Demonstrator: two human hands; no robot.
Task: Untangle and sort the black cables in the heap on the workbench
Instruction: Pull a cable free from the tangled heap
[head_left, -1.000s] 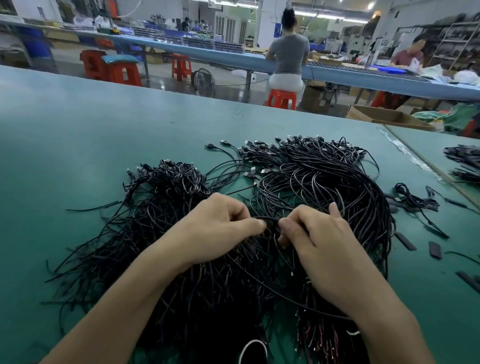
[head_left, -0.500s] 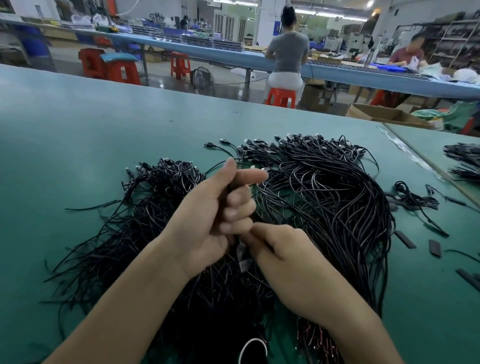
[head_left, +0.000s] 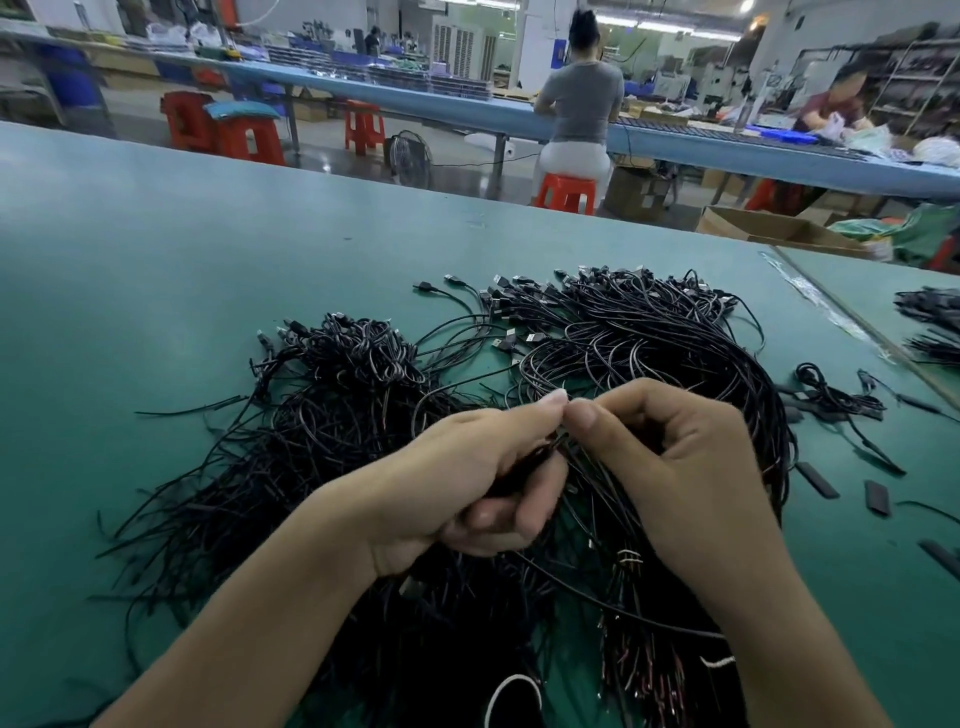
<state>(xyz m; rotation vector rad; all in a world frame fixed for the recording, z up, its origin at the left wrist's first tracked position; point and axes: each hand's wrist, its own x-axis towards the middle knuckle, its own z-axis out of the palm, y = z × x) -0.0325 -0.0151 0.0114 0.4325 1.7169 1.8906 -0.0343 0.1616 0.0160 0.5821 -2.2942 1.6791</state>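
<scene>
Over the cable heap (head_left: 649, 353) mid-workbench (head_left: 156, 270), left hand (head_left: 467, 483) and right hand (head_left: 675, 457) pinch black cable strands, fingertips touching.

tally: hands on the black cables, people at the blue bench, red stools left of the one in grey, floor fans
Left hand and right hand gripping black cables: 2
People at the long blue bench: 2
Red plastic stools left of the grey top: 3
Wire-cage floor fan: 1
Total: 8

The black cables (head_left: 649, 353) are sheathed in what appears to be faintly glossy plastic; the workbench (head_left: 156, 260) is covered by a smooth, matt green mat.
</scene>
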